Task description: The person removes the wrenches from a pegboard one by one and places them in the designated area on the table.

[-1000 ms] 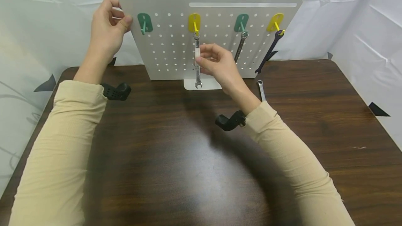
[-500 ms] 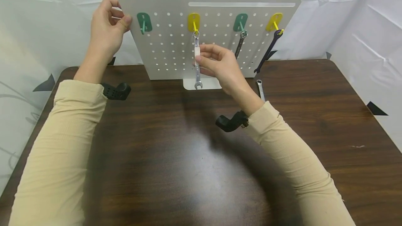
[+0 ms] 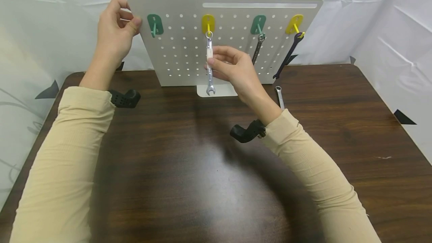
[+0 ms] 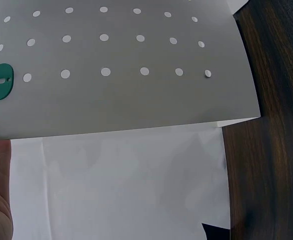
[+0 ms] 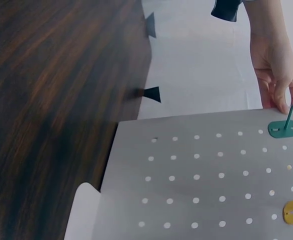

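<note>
My left hand (image 3: 116, 29) grips the upper left edge of a grey pegboard (image 3: 182, 55), between thumb and fingers. In the right wrist view the same hold shows beside a green hook (image 5: 283, 129). My right hand (image 3: 237, 66) pinches a silver combination wrench (image 3: 210, 78) by a white band around its middle. It hangs upright, ring end up and open jaw down. The ring end is at the tip of a yellow hook (image 3: 208, 23); whether it encircles the hook I cannot tell.
A dark ring-ended tool (image 3: 258, 48) hangs from the second green hook (image 3: 259, 24). A black wrench (image 3: 288, 55) hangs from the right yellow hook (image 3: 295, 23). Another silver wrench (image 3: 279, 96) lies on the brown table (image 3: 189, 153), partly behind my right forearm. White sheeting (image 3: 354, 25) stands behind.
My right hand has shifted the silver wrench slightly left and up, its ring end now higher at the yellow hook's tip. My left hand keeps its place on the board.
</note>
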A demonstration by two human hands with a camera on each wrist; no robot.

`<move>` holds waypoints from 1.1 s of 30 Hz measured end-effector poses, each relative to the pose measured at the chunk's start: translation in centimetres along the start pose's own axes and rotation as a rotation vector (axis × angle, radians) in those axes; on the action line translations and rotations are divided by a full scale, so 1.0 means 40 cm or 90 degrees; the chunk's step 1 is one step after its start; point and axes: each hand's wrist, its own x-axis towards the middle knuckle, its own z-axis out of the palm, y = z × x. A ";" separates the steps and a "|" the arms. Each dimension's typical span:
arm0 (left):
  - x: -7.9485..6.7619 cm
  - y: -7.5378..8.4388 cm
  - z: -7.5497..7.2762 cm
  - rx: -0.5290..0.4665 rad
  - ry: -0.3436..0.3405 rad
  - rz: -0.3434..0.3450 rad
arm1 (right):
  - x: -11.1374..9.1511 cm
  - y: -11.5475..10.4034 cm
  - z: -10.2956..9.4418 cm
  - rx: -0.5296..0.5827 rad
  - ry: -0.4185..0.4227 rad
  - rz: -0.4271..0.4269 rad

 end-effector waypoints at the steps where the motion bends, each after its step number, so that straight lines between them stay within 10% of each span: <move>1: 0.000 0.000 0.000 0.003 0.000 0.002 | 0.000 0.000 0.000 0.000 0.001 -0.003; 33: -0.008 0.004 -0.001 0.009 0.001 0.009 | -0.017 0.047 -0.097 -0.055 0.066 -0.006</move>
